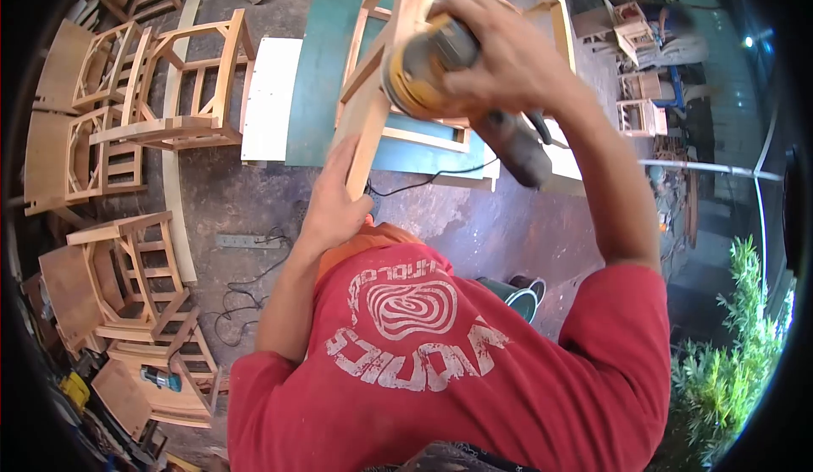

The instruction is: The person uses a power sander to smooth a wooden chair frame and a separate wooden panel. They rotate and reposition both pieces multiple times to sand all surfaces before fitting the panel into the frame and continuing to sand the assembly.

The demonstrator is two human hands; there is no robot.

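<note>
My right hand [500, 57] is wrapped round a yellow and black power sander [419, 74], whose pad lies against a pale wooden chair frame [368, 146]. A dark dust canister [517, 150] hangs from the sander's lower side. Lower left of it, my left hand [337, 205] grips the near end of the same frame, its fingers closed round the wood. The frame stands tilted above a green-topped work surface [313, 91]. Some of the right hand is blurred.
Several wooden chairs [199, 129] line the left side. A teal power tool [161, 378] lies on one at lower left. A power strip [246, 241] and black cable are on the floor. A bucket [521, 298] stands right of my body. People sit at far right among chairs.
</note>
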